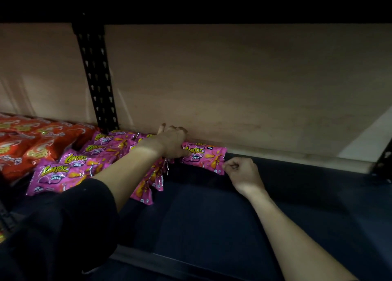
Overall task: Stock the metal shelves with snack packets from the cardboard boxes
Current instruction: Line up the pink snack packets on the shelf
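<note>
Both my hands on 1 pink packet

Left hand grips its top edge; right hand pinches its corner; shelf dark.

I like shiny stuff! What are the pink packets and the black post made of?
The pink packets look like glossy plastic film, maybe foil-lined: they crinkle and glint at the crimped edges. The black post looks like painted metal, probably steel, with rows of punched slots.
</note>
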`<act>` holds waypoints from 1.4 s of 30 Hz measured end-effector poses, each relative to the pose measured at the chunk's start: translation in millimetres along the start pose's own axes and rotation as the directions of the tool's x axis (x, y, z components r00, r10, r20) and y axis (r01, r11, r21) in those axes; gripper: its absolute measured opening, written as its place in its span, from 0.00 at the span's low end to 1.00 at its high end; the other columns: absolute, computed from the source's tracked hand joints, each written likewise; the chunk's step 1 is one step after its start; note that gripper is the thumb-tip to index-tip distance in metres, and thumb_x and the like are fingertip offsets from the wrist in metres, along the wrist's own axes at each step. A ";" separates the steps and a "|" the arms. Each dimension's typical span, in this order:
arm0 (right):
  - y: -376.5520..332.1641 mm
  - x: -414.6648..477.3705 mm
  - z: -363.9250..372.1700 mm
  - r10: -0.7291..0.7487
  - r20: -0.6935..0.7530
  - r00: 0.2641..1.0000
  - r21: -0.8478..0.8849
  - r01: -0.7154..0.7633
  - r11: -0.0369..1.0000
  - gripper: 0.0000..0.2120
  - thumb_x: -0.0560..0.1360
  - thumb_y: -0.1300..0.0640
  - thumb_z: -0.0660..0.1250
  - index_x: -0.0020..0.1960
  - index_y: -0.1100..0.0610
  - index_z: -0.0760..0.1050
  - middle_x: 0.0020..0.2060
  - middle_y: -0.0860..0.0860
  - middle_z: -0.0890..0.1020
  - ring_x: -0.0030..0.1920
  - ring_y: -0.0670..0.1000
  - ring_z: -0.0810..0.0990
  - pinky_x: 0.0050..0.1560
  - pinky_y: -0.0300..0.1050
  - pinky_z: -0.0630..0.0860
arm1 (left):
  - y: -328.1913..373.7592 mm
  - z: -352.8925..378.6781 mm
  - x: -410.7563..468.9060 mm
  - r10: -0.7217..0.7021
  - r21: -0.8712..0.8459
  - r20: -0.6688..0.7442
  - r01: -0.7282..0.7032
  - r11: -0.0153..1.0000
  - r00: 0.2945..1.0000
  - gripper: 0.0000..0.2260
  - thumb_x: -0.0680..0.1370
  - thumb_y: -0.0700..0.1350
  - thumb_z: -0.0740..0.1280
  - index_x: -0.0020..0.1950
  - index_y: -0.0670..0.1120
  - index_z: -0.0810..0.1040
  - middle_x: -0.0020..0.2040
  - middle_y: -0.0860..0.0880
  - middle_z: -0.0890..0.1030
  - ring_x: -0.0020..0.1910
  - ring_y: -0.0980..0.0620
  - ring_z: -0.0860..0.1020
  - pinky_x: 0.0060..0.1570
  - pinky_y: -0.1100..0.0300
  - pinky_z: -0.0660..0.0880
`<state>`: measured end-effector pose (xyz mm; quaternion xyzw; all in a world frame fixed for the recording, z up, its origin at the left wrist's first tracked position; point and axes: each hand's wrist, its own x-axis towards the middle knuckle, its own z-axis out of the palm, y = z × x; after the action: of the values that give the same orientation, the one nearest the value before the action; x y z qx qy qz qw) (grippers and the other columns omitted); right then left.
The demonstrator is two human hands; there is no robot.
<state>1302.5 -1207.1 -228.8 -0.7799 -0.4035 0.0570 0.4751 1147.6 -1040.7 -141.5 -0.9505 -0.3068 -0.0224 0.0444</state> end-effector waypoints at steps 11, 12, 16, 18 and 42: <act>1.1 -2.3 -2.9 0.012 -0.003 1.000 0.012 -0.012 1.000 0.04 0.75 0.59 0.72 0.42 0.55 0.85 0.35 0.47 0.83 0.35 0.41 0.78 0.33 0.27 0.68 | 7.8 -3.9 -4.1 -0.018 0.047 0.104 0.013 0.999 0.994 0.27 0.80 0.59 0.60 0.78 0.52 0.64 0.81 0.46 0.50 0.79 0.43 0.52 0.75 0.40 0.42; 1.9 -2.7 -3.5 0.016 -0.003 1.000 0.018 -0.016 1.000 0.04 0.75 0.59 0.72 0.42 0.55 0.85 0.35 0.47 0.83 0.35 0.40 0.78 0.32 0.25 0.68 | 7.4 -4.0 -3.9 -0.022 0.041 0.106 0.017 0.999 0.994 0.27 0.80 0.59 0.61 0.78 0.52 0.64 0.81 0.46 0.49 0.79 0.43 0.52 0.75 0.40 0.42; 0.6 -4.5 -4.9 0.027 0.001 1.000 0.036 -0.027 0.999 0.04 0.75 0.58 0.72 0.42 0.55 0.85 0.37 0.47 0.84 0.36 0.40 0.79 0.33 0.25 0.69 | 7.1 -5.6 -4.6 -0.034 0.035 0.092 0.031 0.999 0.995 0.29 0.80 0.61 0.61 0.77 0.49 0.64 0.81 0.46 0.48 0.78 0.42 0.53 0.75 0.41 0.43; -1.2 -6.5 -6.5 0.030 -0.011 0.999 0.037 -0.030 0.999 0.04 0.75 0.57 0.71 0.43 0.55 0.85 0.37 0.47 0.85 0.37 0.42 0.80 0.33 0.25 0.69 | 8.1 -7.5 -7.3 -0.036 0.022 0.073 0.035 0.999 0.997 0.28 0.80 0.61 0.60 0.77 0.50 0.64 0.81 0.46 0.48 0.78 0.41 0.53 0.75 0.42 0.45; 10.3 -204.9 -163.5 0.070 0.023 0.997 -0.382 -0.056 0.923 0.14 0.79 0.51 0.67 0.64 0.50 0.78 0.61 0.45 0.78 0.62 0.45 0.75 0.60 0.33 0.66 | 177.7 45.1 -161.5 0.309 -0.717 -0.280 -0.412 0.562 0.909 0.18 0.79 0.52 0.68 0.68 0.55 0.73 0.61 0.58 0.78 0.60 0.65 0.75 0.59 0.61 0.74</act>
<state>1248.8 -1463.1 -208.6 -0.8687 -0.3902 0.0067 0.3051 1121.4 -1273.6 -210.1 -0.9180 -0.0639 -0.1980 -0.3376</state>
